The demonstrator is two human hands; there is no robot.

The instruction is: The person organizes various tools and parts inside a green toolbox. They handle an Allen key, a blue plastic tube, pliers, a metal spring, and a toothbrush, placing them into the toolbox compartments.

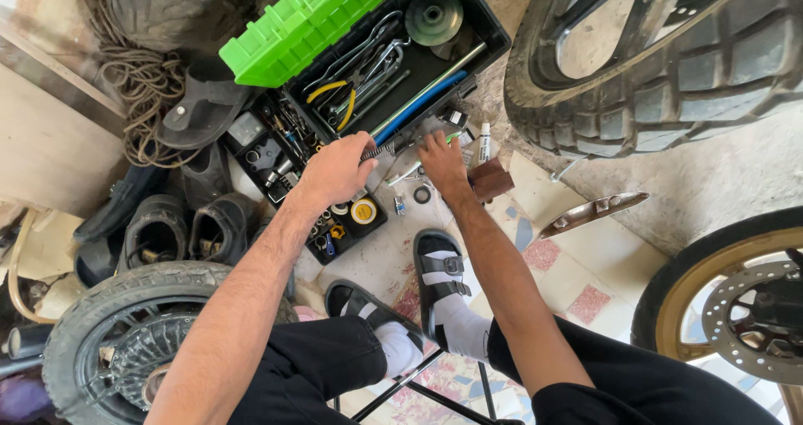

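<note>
— Tyres ring the spot: a knobby tyre (669, 74) upper right, a disc-brake wheel (736, 308) lower right, an old wheel (117, 333) lower left.

— And the ground?

— Patterned tile floor (577, 283) meeting bare concrete; a black toolbox (418, 65) with its green lid (301, 23) open lies ahead.

— The hands?

— Left hand (335, 170) curled around a wire brush (381, 151) just before the toolbox. Right hand (442, 161), fingers spread, presses the floor beside a small washer (422, 194).

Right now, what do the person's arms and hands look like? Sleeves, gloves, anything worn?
Both arms are bare from above the elbow down: no sleeves in view. The left hand and right hand are bare too, with no gloves, watch, rings or bands visible. No markings show.
</note>
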